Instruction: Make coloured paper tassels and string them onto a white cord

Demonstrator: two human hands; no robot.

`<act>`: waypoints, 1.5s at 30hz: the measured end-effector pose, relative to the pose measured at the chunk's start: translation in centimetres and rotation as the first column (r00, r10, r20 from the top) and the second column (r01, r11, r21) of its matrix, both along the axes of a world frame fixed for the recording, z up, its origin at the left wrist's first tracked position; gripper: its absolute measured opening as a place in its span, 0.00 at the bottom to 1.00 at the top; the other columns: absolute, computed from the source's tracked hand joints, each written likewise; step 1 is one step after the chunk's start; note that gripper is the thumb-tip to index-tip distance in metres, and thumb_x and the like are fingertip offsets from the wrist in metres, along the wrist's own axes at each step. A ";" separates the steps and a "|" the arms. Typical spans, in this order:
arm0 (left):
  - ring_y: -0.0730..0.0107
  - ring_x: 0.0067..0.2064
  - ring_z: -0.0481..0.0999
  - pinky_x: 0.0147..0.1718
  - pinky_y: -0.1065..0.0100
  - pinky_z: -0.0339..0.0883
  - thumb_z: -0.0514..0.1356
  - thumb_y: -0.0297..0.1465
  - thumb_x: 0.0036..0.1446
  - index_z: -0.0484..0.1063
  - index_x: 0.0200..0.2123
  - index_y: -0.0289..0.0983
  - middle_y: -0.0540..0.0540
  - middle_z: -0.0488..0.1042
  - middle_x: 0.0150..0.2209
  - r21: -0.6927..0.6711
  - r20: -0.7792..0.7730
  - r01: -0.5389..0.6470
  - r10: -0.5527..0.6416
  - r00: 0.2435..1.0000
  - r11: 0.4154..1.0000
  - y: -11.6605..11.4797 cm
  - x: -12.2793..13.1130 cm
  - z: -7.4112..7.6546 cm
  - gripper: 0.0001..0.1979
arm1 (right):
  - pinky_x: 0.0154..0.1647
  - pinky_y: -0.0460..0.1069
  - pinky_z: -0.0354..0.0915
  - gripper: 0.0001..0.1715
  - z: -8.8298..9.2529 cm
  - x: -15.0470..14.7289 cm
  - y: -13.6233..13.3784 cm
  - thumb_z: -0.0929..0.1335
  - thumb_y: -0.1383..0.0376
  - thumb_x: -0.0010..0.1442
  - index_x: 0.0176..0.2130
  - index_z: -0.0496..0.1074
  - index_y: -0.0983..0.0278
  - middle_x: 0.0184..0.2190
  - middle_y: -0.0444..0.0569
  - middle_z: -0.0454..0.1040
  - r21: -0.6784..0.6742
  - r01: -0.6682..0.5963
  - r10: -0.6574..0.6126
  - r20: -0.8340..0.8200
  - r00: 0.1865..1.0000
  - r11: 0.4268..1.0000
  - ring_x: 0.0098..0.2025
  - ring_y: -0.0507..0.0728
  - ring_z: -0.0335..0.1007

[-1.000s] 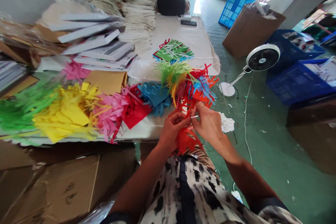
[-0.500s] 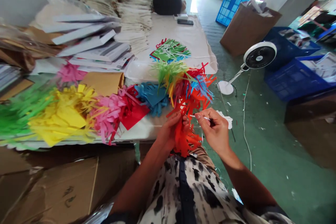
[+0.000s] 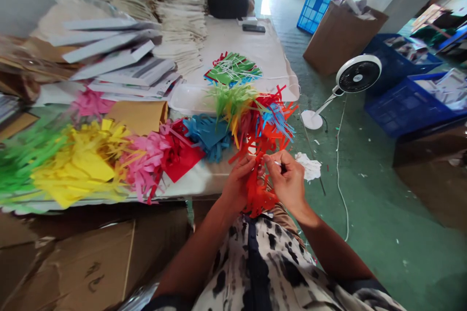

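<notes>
My left hand (image 3: 239,182) grips a bunch of fringed orange-red paper (image 3: 260,197) in front of my shirt. Close against it, my right hand (image 3: 286,177) is closed on a thin white piece (image 3: 278,163), mostly hidden by the fingers. Beyond the hands lie fringed paper bunches: light green (image 3: 237,99), blue (image 3: 209,133), red (image 3: 182,155), pink (image 3: 146,158) and yellow (image 3: 80,165). Farther back on the table, white strings rest on a green fringed stack (image 3: 237,69).
Paper stacks (image 3: 120,53) fill the table's left and back. A clear tray (image 3: 189,98) lies mid-table, a phone (image 3: 253,28) at the back. On the right floor stand a white fan (image 3: 358,75), a blue crate (image 3: 412,107) and a carton (image 3: 343,36). Cardboard (image 3: 95,257) lies below left.
My right hand has moved left, up to my left hand and the orange-red paper. Less of the white piece shows. The whole view has shifted slightly.
</notes>
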State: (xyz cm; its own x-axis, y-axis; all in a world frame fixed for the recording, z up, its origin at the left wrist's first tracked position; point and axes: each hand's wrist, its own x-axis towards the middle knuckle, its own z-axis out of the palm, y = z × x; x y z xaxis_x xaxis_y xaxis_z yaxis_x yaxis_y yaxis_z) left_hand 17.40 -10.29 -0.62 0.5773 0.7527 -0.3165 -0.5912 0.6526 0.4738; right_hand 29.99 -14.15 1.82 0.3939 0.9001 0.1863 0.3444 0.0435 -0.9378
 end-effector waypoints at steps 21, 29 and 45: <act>0.74 0.28 0.74 0.30 0.73 0.68 0.71 0.40 0.59 0.86 0.35 0.38 0.49 0.81 0.29 0.547 -0.457 -0.147 0.441 0.772 0.824 -0.6 0.3 -0.3 0.11 | 0.30 0.48 0.58 0.14 -1.6 0.8 -0.6 0.67 0.52 0.73 0.41 0.72 0.60 0.30 0.40 0.68 -0.009 -0.136 0.136 -0.003 0.991 0.991 0.28 0.50 0.62; 0.74 0.25 0.74 0.27 0.73 0.67 0.64 0.39 0.68 0.86 0.47 0.40 0.50 0.81 0.28 0.747 -0.538 0.031 0.577 0.614 0.664 -1.0 0.6 0.4 0.13 | 0.27 0.46 0.54 0.18 -1.2 1.4 -0.1 0.72 0.49 0.66 0.44 0.75 0.60 0.25 0.37 0.54 0.005 -0.173 0.166 -0.324 0.932 0.985 0.26 0.50 0.51; 0.67 0.40 0.82 0.36 0.70 0.67 0.55 0.39 0.75 0.82 0.45 0.40 0.45 0.83 0.43 0.696 -0.625 0.665 0.684 0.375 0.271 8.8 2.7 3.1 0.16 | 0.21 0.45 0.45 0.12 -0.7 3.7 0.5 0.75 0.53 0.65 0.38 0.78 0.59 0.24 0.37 0.65 0.106 -0.084 0.130 -0.586 0.800 0.991 0.20 0.47 0.45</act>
State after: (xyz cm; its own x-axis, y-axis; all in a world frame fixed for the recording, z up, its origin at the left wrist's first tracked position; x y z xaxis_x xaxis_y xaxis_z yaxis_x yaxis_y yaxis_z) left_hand 20.13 -1.49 2.48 0.5127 0.8135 0.2745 0.5178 -0.5481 0.6569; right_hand 33.70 -13.60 1.13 0.3505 0.9365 0.0140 -0.2858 0.1212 -0.9506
